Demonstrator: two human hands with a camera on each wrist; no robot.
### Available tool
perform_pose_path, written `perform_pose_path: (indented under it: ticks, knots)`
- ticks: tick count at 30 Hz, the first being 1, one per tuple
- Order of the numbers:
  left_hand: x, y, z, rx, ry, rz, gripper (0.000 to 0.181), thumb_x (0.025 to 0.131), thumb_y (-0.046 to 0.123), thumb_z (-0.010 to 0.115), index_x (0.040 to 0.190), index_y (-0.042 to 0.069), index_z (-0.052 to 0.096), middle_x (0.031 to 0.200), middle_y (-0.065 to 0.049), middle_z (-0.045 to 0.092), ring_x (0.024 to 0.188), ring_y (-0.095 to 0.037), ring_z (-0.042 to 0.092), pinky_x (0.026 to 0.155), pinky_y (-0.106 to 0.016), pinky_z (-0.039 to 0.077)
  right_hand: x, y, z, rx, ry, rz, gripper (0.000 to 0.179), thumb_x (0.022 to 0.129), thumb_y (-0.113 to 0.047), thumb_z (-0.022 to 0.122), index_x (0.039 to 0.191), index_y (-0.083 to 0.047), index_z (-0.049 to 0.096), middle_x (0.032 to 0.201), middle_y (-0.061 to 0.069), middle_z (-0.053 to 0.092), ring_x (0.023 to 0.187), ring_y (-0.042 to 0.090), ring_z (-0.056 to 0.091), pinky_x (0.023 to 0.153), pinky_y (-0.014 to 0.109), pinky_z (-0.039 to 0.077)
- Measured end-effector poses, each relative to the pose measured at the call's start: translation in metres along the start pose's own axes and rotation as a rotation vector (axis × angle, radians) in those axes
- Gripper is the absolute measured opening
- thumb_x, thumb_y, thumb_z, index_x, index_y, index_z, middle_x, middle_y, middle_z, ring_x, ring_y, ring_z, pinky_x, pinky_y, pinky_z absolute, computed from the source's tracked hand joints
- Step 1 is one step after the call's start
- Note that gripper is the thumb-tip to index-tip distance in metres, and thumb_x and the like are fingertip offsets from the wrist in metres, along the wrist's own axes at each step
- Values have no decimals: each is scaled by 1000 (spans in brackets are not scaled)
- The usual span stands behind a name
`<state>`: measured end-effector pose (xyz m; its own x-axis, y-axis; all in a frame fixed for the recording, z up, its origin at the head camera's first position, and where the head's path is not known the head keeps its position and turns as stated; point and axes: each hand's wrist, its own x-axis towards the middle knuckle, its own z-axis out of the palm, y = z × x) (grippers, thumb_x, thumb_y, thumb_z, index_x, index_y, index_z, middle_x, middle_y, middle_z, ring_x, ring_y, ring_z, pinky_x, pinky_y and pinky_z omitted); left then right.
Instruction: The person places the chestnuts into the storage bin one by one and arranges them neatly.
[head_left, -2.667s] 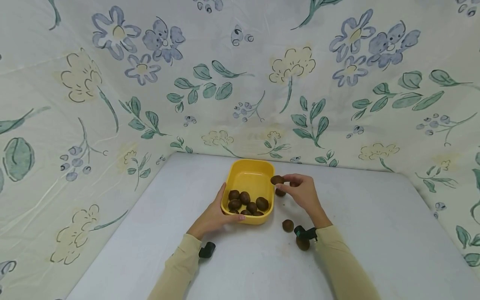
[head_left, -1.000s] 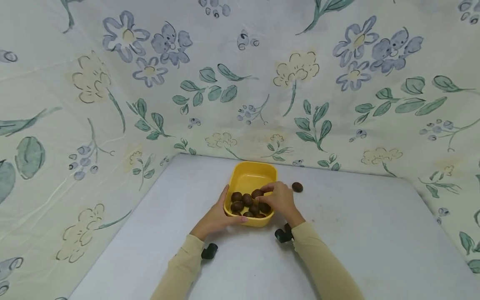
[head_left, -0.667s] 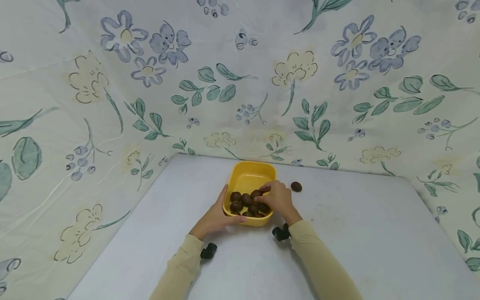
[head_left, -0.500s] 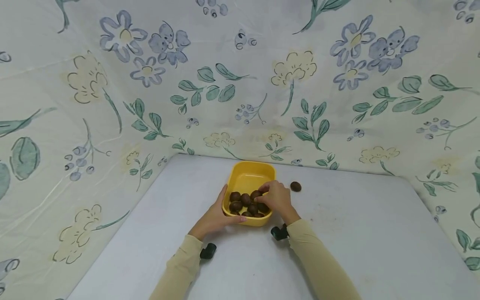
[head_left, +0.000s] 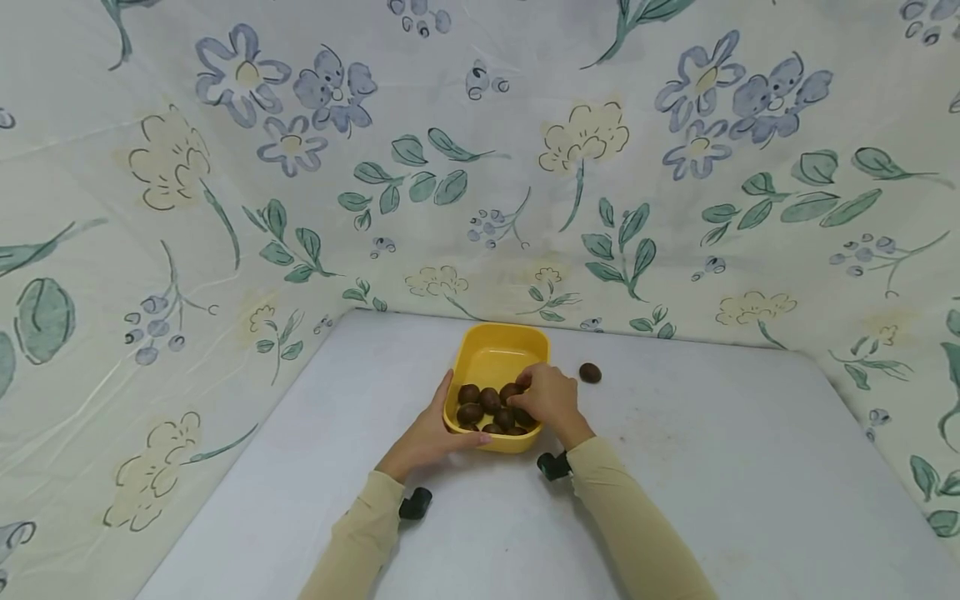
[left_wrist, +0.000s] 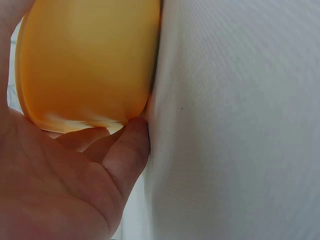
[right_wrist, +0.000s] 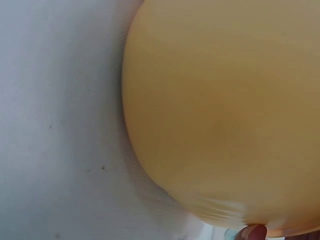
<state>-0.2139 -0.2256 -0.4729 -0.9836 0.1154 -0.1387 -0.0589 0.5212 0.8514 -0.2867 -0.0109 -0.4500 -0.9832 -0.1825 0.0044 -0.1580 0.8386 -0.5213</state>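
My left hand (head_left: 427, 433) holds the yellow plastic tub (head_left: 501, 340) by its near left corner, thumb along the front rim and fingers at the left side. In the left wrist view, fingers press the tub's wall (left_wrist: 85, 60). Several dark brown, egg-shaped things, like nuts or small fruits (head_left: 490, 400), lie in the tub's near half. Reaching over the right rim, my right hand (head_left: 553, 398) pinches one brown egg-shaped thing (head_left: 511, 392) among them. The right wrist view is mostly tub wall (right_wrist: 225, 110), with a fingertip (right_wrist: 254, 232) at the lower edge.
Another brown egg-shaped thing (head_left: 590, 372) lies loose on the white table (head_left: 720, 450), right of the tub. A flowered cloth (head_left: 525, 167) rises behind the table and on the left. Black wrist cameras (head_left: 553, 465) sit under both wrists.
My right hand has carried a brown egg-shaped thing from the tub's right rim down inside, then stayed there. Two loose ones near the right wrist are out of sight where the forearm now lies.
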Motion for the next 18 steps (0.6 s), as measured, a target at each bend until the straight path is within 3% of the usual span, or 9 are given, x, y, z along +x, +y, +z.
perform_pose_path:
  ticks: [8,18]
  knots:
    - [0,-1,0,-9,-4,4,137,72,56,90,168,22,0,172,-17,24,154,-39,35,125,-63,30,0,0,1,-33,-24,22,33,85,-34,85,109,-12,79,105,3,80,100,25,71,105,58,49]
    - [0,-2,-1,-12,-4,22,136,71,57,89,168,23,-1,172,-15,25,156,-38,33,125,-64,29,-11,1,-13,29,21,-7,45,95,-42,73,126,-10,74,128,9,74,125,33,65,115,68,37]
